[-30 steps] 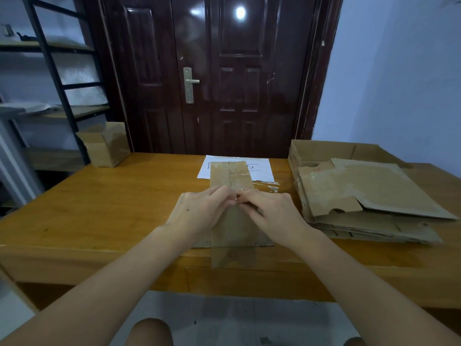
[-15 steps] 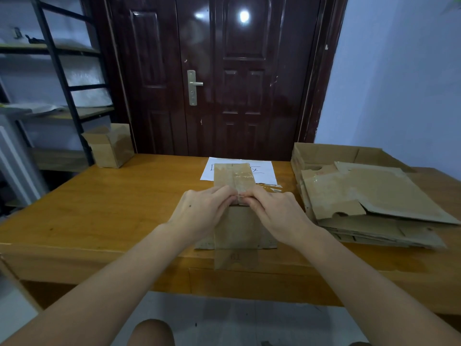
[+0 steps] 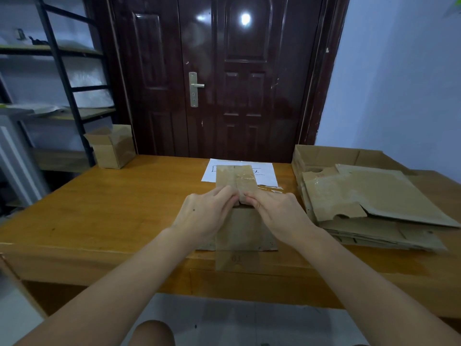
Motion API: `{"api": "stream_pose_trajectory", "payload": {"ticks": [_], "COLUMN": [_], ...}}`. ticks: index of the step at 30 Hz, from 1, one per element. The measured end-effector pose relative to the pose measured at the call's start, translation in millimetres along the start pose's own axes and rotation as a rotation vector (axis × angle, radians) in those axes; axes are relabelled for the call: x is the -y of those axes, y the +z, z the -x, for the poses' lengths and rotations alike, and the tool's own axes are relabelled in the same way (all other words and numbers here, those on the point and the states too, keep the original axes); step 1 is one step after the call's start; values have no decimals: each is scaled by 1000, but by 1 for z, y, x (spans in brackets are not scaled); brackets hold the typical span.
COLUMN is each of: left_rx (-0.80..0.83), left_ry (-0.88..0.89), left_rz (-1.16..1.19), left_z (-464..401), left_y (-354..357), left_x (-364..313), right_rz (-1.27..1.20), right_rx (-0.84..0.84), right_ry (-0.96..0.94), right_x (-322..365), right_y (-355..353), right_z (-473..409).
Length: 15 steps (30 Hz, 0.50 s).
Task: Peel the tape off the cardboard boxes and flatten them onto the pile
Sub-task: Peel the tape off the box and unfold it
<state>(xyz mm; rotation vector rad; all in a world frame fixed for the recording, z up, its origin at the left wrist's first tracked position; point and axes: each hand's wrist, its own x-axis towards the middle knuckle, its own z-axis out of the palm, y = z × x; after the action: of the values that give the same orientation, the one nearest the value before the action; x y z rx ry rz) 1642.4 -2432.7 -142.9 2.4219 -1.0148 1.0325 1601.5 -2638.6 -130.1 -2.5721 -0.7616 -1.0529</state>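
Observation:
A small brown cardboard box [image 3: 243,229] lies at the middle of the wooden table [image 3: 104,208], its near flap hanging over the front edge. Clear tape [image 3: 245,181] runs along its top seam. My left hand [image 3: 207,213] and my right hand [image 3: 277,212] meet over the box's middle, fingertips pinching at the tape on the seam. The pile of flattened cardboard [image 3: 369,206] lies to the right of the box.
Another upright cardboard box [image 3: 112,146] stands at the table's far left corner. A white sheet of paper [image 3: 264,174] lies behind the box. A loose strip of tape [image 3: 270,188] lies beside it. A dark door [image 3: 224,78] is behind, a metal shelf rack [image 3: 57,71] at left.
Both hands stay pinched together at the box's seam with only slight finger shifts. The camera has tilted a little; the box has not moved.

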Motion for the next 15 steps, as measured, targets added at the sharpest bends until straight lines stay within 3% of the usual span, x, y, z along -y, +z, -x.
{"api": "stream_pose_trajectory", "payload": {"ticks": [6, 12, 15], "left_rx": [105, 58, 11], "left_ry": [-48, -219, -240], "left_rz": [-67, -175, -167], "left_z": [0, -5, -2], "left_y": [-2, 3, 4], "left_x": [-15, -42, -45], "right_rz": [100, 127, 60], "right_rx": [-32, -41, 59], "right_ry": [-93, -104, -68], "right_x": [2, 2, 4], "right_y": [3, 6, -3], "right_z": [1, 0, -2]}}
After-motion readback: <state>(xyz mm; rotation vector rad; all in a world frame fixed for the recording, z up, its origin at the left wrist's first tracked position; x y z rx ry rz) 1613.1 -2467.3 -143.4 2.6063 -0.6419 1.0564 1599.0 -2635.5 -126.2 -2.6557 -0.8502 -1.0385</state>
